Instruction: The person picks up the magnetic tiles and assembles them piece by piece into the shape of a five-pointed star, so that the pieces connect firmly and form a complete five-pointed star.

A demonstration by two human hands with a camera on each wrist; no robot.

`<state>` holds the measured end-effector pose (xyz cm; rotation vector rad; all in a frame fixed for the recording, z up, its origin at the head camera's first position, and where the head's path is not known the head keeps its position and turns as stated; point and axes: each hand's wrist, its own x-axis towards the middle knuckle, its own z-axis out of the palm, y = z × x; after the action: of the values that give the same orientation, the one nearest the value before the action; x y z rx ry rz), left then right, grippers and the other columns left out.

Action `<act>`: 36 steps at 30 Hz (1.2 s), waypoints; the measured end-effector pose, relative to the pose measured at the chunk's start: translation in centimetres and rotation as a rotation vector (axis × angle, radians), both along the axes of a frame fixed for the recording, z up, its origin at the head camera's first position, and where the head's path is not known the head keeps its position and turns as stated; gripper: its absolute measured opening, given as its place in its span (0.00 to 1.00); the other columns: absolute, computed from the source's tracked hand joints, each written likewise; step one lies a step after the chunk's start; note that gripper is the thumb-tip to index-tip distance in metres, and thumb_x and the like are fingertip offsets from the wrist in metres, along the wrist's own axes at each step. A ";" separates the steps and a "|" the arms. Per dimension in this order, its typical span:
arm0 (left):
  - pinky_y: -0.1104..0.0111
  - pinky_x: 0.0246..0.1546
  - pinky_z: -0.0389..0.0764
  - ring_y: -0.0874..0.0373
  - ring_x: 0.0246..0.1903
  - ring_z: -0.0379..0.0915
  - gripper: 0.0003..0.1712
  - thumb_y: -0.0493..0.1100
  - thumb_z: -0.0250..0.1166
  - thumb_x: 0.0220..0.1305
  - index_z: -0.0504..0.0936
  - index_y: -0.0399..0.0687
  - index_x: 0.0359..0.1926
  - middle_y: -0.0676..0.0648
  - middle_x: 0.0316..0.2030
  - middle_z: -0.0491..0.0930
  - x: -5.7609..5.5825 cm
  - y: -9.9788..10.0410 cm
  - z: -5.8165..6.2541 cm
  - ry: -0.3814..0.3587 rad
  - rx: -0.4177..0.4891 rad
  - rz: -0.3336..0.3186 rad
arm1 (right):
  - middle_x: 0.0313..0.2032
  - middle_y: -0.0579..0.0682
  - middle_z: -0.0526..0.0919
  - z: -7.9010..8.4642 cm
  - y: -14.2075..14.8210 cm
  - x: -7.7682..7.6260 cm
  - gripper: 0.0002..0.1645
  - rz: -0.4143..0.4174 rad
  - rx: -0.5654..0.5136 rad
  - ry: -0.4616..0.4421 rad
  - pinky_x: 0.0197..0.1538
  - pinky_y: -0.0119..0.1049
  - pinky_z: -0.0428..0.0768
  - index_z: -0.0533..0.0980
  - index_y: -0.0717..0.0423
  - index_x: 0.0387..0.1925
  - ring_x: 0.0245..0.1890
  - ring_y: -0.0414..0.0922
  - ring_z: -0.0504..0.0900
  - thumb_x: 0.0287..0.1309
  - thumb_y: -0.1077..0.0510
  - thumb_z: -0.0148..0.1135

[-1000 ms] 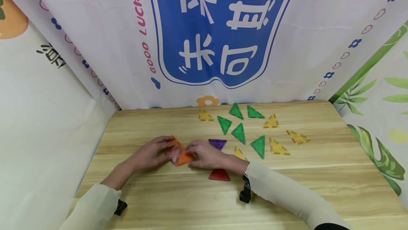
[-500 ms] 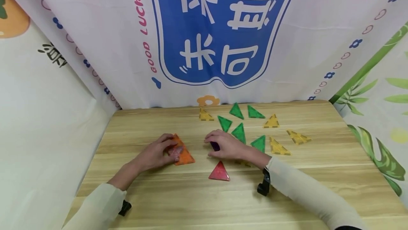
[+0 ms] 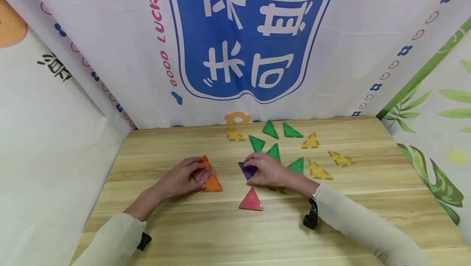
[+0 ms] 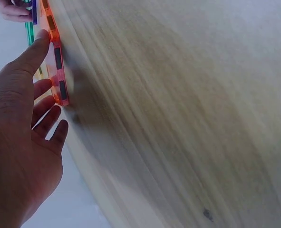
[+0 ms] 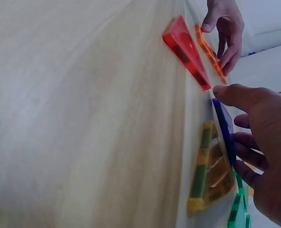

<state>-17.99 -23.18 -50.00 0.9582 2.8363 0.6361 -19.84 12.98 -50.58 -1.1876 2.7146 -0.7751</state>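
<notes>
Left hand (image 3: pixel 182 178): fingers gripping orange triangular tile (image 3: pixel 212 181). Right hand (image 3: pixel 271 171): fingers gripping purple triangular tile (image 3: pixel 247 170). Green triangular tile (image 3: pixel 270 130): near back edge of bench (image 3: pixel 191 229).

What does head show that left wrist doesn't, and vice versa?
Head only: the blue sign, both cream sleeves, and the red triangle lying apart from the hands.

Left wrist only: dark strips in the side edge at the left hand; head is too far off to show them.

Both: both hands, the orange tile at the left, the purple tile at the right hand, some green, and the table.
</notes>
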 end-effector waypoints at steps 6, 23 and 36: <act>0.45 0.67 0.76 0.37 0.70 0.70 0.37 0.50 0.80 0.62 0.80 0.36 0.67 0.35 0.72 0.71 -0.2 0.2 0.2 -0.024 0.001 -0.014 | 0.61 0.53 0.81 -0.5 -0.3 0.0 0.31 -0.013 -0.008 0.027 0.59 0.42 0.83 0.84 0.57 0.59 0.61 0.50 0.78 0.59 0.46 0.80; 0.46 0.65 0.77 0.40 0.68 0.73 0.34 0.48 0.76 0.67 0.79 0.37 0.69 0.38 0.70 0.74 -0.6 0.9 0.7 -0.073 0.013 -0.116 | 0.59 0.53 0.84 -0.5 -2.2 -1.1 0.30 -0.065 -0.033 0.023 0.65 0.47 0.80 0.85 0.56 0.57 0.62 0.51 0.79 0.59 0.43 0.79; 0.44 0.70 0.72 0.40 0.72 0.68 0.33 0.45 0.75 0.68 0.79 0.38 0.69 0.39 0.73 0.72 -0.8 1.4 1.0 -0.105 0.022 -0.144 | 0.57 0.53 0.85 -0.7 -6.3 -2.5 0.31 -0.094 -0.053 0.024 0.66 0.45 0.79 0.86 0.57 0.56 0.62 0.50 0.80 0.58 0.43 0.80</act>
<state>-18.75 -21.78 -48.97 1.0862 2.6463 0.6809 -22.36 6.73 -51.29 -1.0925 2.8044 -0.8552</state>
